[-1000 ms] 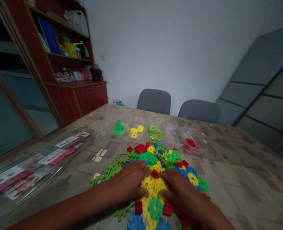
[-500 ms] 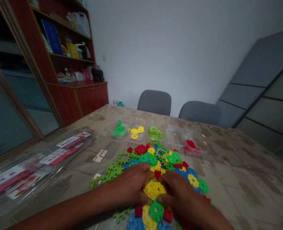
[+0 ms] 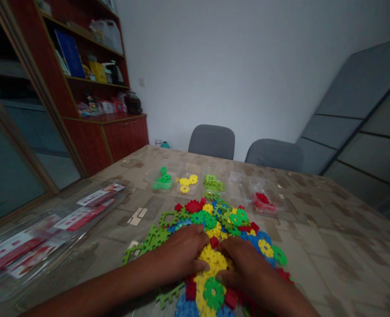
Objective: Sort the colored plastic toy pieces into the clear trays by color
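Yellow notched plastic discs point(image 3: 211, 259), clustered together, lie between my hands. My left hand point(image 3: 186, 250) grips the cluster from the left, thumb pointing inward. From the other side my right hand point(image 3: 243, 263) holds it with curled fingers, some of them hidden. Close below the thumbs is a green notched disc point(image 3: 213, 293), flanked by red blocks point(image 3: 191, 290) and blue pieces point(image 3: 186, 307). A small red piece point(image 3: 214, 242) shows between the fingertips. Beyond the hands spreads a loose heap of green discs point(image 3: 209, 220), blue pieces point(image 3: 254, 240) and light-green square pieces point(image 3: 157, 237).
Behind the heap, clear plastic boxes stand in a row: one with green discs point(image 3: 163, 181), others with yellow discs point(image 3: 188, 181), light-green pieces point(image 3: 213, 182) and red pieces point(image 3: 263, 201). Clear packages with red-and-white labels point(image 3: 85, 213) lie left. Grey chairs point(image 3: 211, 141) stand across the table.
My thumbs have moved apart slightly, showing more of the yellow cluster. The small red piece between the fingertips has shifted a little left and down. The view has moved slightly.
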### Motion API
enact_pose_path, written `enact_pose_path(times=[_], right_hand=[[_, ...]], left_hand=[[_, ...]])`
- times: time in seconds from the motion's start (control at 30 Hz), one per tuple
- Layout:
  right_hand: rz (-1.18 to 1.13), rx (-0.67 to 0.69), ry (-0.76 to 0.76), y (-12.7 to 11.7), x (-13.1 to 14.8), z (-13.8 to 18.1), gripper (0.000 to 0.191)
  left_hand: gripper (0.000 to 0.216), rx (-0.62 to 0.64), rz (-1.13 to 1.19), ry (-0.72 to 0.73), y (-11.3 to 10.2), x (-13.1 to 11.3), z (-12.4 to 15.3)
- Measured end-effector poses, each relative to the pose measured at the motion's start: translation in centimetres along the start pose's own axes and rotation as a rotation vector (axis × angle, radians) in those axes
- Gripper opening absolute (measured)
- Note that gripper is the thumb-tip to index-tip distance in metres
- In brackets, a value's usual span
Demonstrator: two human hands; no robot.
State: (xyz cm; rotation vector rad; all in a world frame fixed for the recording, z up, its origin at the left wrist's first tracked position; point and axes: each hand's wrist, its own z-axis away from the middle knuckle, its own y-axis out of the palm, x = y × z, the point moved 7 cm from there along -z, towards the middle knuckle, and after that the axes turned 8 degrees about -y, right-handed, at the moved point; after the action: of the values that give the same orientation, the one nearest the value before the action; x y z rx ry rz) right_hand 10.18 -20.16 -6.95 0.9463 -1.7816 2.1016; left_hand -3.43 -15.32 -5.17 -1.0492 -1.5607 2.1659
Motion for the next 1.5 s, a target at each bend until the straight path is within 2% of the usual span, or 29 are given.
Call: enact_pose_path(times=[0.2,0.4,0.5,0.83,0.9,1.0,1.13,1.23,1.37,1.5], right_hand=[[0.011,0.000,-0.004,0.3,-0.5,-0.2,0.026],[-0.101,0.006,-0.059,0.5,0.0,-0.3,0.038],[-0.140,0.018,-0.094,0.2,0.4,-0.8,0.033],[-0.151,-0.211,-0.111,-2.7,0.3,-2.0,0.009],[-0.145,-0.276,-0.096,-3.6,-0.3,-2.1,0.006],[-0.155,-0.349,-0.045,-5.8,-1.7,-2.7,0.015],[-0.122,-0.432,0.017,-10.1,-4.3,-4.7,0.015],[-0.089,-0.464,0.092,-12.7,-6.6,-6.7,0.014],[-0.100,-0.468,0.188,-14.1,-9.3,-9.0,0.019],[-0.148,-0.502,0.233,-14.3,-10.9,-9.5,0.026]], left_hand=[[0.026,0.023,0.097,-0.020,-0.2,-0.1,0.1],[0.026,0.014,0.216,0.053,0.3,-0.8,0.3],[0.018,-0.015,0.215,0.044,0.4,-0.5,0.1],[0.013,-0.137,0.418,0.018,-0.8,0.2,-1.8],[0.014,-0.139,0.442,0.002,-1.3,0.0,-2.9],[0.012,-0.156,0.426,-0.005,-2.9,-0.8,-5.5],[0.008,-0.192,0.372,-0.027,-5.3,-2.2,-10.6],[0.018,-0.198,0.327,-0.061,-6.4,-2.8,-14.5],[0.030,-0.220,0.313,-0.101,-7.2,-2.9,-17.9],[0.031,-0.257,0.338,-0.109,-7.3,-2.0,-18.4]])
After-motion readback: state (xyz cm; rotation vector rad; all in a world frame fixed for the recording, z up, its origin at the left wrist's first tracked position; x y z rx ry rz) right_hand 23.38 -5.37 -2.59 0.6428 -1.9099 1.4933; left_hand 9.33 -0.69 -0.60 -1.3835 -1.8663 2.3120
